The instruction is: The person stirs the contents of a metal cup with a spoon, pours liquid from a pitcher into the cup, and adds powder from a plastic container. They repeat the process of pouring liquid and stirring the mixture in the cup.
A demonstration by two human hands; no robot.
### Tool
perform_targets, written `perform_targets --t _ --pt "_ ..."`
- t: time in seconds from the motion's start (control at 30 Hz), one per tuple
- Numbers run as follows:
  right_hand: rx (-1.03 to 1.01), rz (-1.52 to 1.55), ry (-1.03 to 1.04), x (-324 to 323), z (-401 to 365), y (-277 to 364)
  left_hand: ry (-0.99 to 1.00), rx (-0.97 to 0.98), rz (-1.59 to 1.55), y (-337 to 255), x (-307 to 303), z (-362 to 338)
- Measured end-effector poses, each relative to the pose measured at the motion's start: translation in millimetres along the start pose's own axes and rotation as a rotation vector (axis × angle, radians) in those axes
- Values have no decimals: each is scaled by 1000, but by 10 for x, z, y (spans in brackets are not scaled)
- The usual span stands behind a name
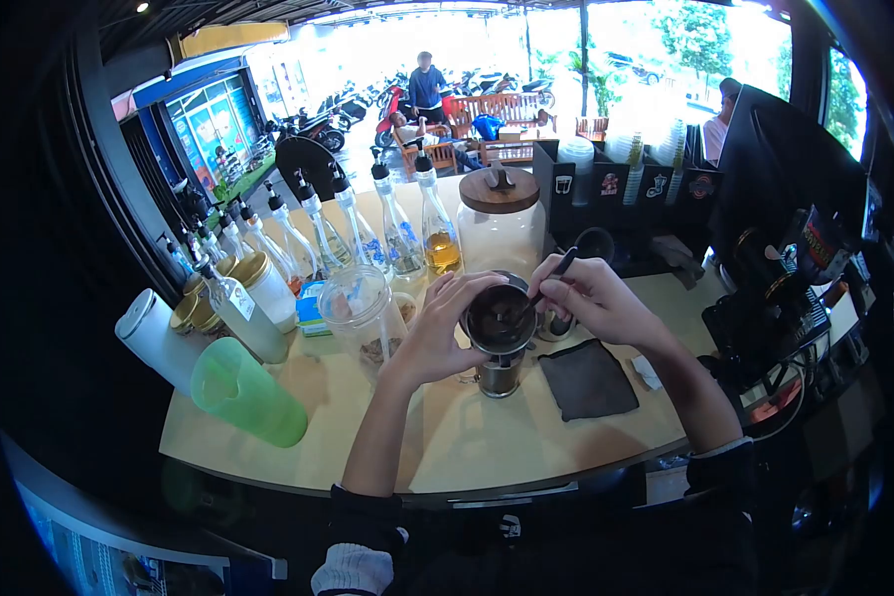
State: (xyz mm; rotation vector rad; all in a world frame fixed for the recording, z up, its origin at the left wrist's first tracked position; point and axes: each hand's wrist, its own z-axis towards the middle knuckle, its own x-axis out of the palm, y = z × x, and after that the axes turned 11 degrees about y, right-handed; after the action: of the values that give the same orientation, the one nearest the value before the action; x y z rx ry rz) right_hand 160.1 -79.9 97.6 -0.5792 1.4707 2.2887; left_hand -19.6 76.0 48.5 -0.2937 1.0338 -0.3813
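Observation:
My left hand (435,336) is wrapped round the left side of a dark round cup (500,316). Beneath the cup, a small metal vessel (498,378) shows on the wooden counter (437,447). My right hand (588,298) pinches a thin black-handled utensil (563,264), whose lower end dips into the cup. What the cup contains is too dark to make out. To the left of my left hand stands a clear lidded jar (361,316). A dark folded cloth (590,379) lies on the counter below my right hand.
Pump bottles (399,233) line the back left. A green pitcher (246,390) stands at the front left. Behind the cup is a wooden-lidded glass jar (501,221). A black cup holder (591,194) and dark equipment (765,308) occupy the right. Several people (426,87) are beyond the counter.

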Motion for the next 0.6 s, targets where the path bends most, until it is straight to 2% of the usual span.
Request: perform_targets --t 0.1,0.4,0.6 --pt "18 -79 12 -33 5 -50 1 -20 17 22 16 -1" --pt "-41 33 -16 -87 11 7 -35 21 -8 5 3 2" --pt "-69 -162 85 -72 2 12 -60 19 -47 32 16 0"
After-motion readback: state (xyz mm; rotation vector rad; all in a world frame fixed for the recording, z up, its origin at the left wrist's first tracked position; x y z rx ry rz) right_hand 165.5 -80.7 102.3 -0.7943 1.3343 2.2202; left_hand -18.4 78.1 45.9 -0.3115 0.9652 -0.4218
